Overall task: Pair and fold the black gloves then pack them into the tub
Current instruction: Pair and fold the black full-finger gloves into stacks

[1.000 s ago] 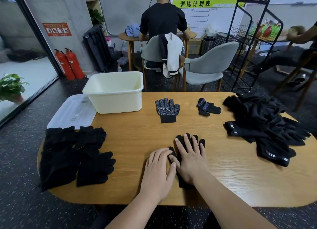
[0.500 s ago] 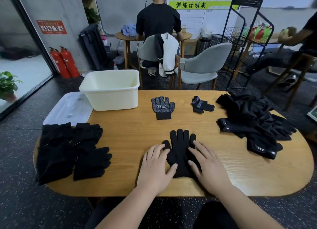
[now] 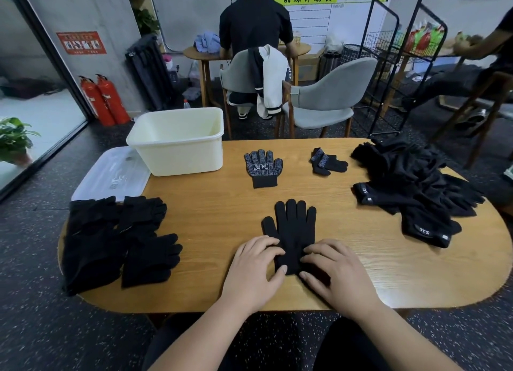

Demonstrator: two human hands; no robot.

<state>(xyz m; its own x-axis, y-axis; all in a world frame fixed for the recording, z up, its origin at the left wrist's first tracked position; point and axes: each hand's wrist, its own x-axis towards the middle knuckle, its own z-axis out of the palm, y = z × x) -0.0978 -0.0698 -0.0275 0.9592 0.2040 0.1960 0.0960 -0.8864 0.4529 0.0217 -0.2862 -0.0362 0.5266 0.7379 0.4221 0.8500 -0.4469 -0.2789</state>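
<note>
A black glove [image 3: 294, 226] lies flat on the wooden table [image 3: 216, 212] in front of me, fingers pointing away; it may be a stacked pair. My left hand [image 3: 252, 270] has curled fingers on the left of its cuff and the thumb at the cuff's near edge, pinching it. My right hand [image 3: 338, 273] pinches the right side of the cuff the same way. The cream tub [image 3: 177, 151] stands at the far left of the table, with nothing visible inside.
A dotted-palm glove [image 3: 263, 166] and a crumpled dotted glove [image 3: 326, 161] lie beyond. A heap of black gloves [image 3: 410, 182] covers the right end, another pile of black gloves [image 3: 111, 237] the left end. A clear lid [image 3: 111, 173] lies beside the tub. People sit behind.
My right hand slid off the top of the glove back to its cuff. Both hands' fingers went from flat to curled at the cuff, and the glove's fingers are now uncovered.
</note>
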